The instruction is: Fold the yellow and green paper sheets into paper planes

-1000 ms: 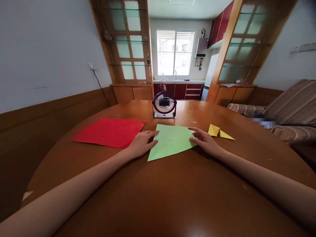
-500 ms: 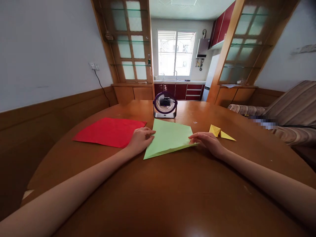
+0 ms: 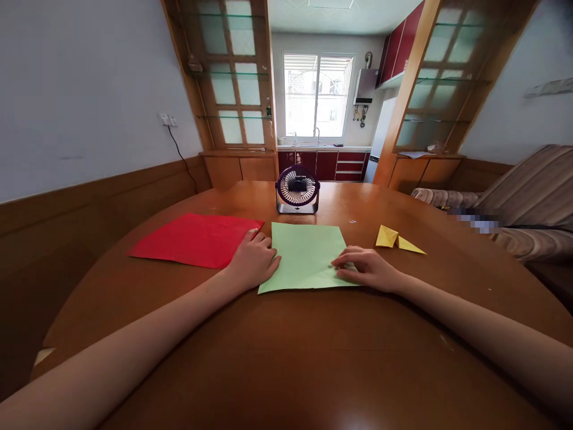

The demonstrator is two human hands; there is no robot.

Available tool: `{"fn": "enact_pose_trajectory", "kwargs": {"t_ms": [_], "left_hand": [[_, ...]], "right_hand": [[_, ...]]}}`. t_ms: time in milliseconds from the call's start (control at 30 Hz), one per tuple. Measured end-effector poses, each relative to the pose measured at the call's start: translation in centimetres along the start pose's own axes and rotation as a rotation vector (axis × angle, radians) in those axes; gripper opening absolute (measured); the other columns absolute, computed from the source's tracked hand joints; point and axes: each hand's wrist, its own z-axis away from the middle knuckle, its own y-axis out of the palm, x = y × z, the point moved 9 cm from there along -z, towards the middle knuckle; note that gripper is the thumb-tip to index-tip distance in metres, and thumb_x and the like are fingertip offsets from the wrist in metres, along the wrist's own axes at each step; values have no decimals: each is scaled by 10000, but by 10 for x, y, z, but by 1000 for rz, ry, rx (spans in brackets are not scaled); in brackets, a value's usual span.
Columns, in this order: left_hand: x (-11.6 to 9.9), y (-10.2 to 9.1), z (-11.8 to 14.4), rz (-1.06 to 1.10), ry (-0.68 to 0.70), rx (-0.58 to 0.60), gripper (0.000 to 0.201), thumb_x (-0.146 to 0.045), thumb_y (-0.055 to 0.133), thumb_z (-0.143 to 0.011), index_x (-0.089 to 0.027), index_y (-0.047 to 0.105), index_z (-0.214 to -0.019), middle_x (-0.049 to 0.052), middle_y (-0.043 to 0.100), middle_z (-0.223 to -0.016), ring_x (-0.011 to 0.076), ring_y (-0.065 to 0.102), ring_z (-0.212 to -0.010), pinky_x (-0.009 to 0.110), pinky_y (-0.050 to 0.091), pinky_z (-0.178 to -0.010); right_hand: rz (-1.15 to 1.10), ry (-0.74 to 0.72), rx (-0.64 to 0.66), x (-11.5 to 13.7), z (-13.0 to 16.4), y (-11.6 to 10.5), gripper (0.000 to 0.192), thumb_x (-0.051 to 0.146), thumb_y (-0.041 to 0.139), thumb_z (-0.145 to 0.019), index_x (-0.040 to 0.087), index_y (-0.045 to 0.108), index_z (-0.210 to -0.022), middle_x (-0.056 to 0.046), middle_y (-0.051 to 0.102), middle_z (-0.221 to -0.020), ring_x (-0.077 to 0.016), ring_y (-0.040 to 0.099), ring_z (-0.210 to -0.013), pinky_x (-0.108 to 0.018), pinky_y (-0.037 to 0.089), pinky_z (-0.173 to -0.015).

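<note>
A light green sheet of paper (image 3: 305, 254) lies nearly flat on the table in front of me. My left hand (image 3: 253, 261) rests at its left edge, thumb touching the border and the other fingers loosely spread over the corner of a red sheet of paper (image 3: 197, 239). On the lower right part of the green sheet sits my right hand (image 3: 367, 269), its thumb and fingers apart with the tips on the paper. Beyond that hand is a folded yellow paper piece (image 3: 387, 236) with a pointed end.
A small purple desk fan (image 3: 297, 189) stands behind the green sheet. All of this is on a round brown wooden table (image 3: 308, 352). A striped sofa (image 3: 537, 197) is at the right, and a cord (image 3: 181, 152) hangs from a wall socket at the left.
The green sheet has turned and come slightly nearer, and its raised front edge now lies flatter. My right hand has moved inward onto the sheet; my left fingers have spread toward the red paper.
</note>
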Motion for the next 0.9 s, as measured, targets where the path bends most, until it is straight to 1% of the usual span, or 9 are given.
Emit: {"fn": "enact_pose_trajectory", "kwargs": {"t_ms": [167, 300, 367, 467, 567, 633, 700, 767, 900], "left_hand": [[-12, -7, -1, -18, 45, 30, 399, -351, 481, -888, -158, 720, -633, 149, 616, -744, 324, 562, -881, 529, 375, -893], [-17, -8, -1, -56, 82, 52, 427, -357, 453, -909, -145, 721, -652, 155, 618, -765, 317, 568, -872, 499, 411, -840], [-16, -9, -1, -43, 85, 30, 397, -349, 446, -918, -137, 738, -754, 152, 639, -849, 302, 581, -900, 495, 412, -888], [-10, -4, -1, 75, 43, 25, 347, -368, 480, -914, -140, 724, -1008, 146, 647, -1090, 288, 584, -1045, 481, 377, -1017], [-4, 9, 1, 221, -4, 95, 437, -436, 506, -909, -179, 626, -1240, 132, 523, -1379, 295, 472, -1281, 478, 307, -1110], [-3, 19, 2, 270, -20, 171, 508, -489, 481, -919, -200, 557, -1331, 121, 423, -1479, 301, 375, -1371, 487, 270, -1135], [-2, 26, 4, 292, -42, 243, 557, -534, 436, -932, -202, 519, -1373, 124, 401, -1495, 306, 354, -1388, 477, 281, -1130], [-2, 27, 6, 292, -51, 262, 571, -551, 401, -942, -196, 522, -1371, 133, 445, -1464, 307, 405, -1357, 449, 339, -1094], [-11, 15, 4, 173, 2, 190, 526, -537, 398, -942, -198, 590, -1296, 134, 605, -1293, 309, 587, -1155, 423, 439, -957]], "right_hand": [[109, -68, 101, 11, -3, 5, 274, 404, 591, -901, 221, 717, -1060, -88, 670, -1028, -212, 610, -958, -409, 486, -900], [193, -59, 177, 10, -2, 7, 301, 404, 590, -904, 228, 700, -1121, -98, 654, -1107, -237, 596, -1022, -453, 459, -954], [185, -59, 242, 9, 0, 9, 332, 392, 570, -918, 239, 665, -1196, -99, 626, -1194, -240, 578, -1093, -447, 452, -982], [106, -58, 357, 6, 1, 12, 369, 366, 524, -947, 256, 599, -1292, -84, 556, -1335, -220, 544, -1196, -408, 430, -1037], [15, -62, 431, 4, -1, 12, 365, 320, 513, -955, 268, 582, -1309, -68, 517, -1401, -208, 520, -1254, -392, 419, -1060], [-14, -72, 441, 3, -6, 11, 353, 295, 515, -952, 270, 595, -1295, -64, 524, -1404, -211, 508, -1274, -402, 419, -1061], [10, -83, 423, 3, -12, 9, 343, 302, 491, -961, 265, 608, -1281, -60, 555, -1379, -213, 519, -1265, -413, 416, -1065], [93, -95, 397, 4, -20, 8, 345, 333, 444, -981, 264, 615, -1273, -47, 607, -1321, -211, 548, -1228, -429, 384, -1092], [340, -76, 320, 3, -34, 11, 314, 388, 456, -970, 281, 679, -1163, -22, 715, -1130, -238, 635, -1080, -476, 352, -1099]]}}
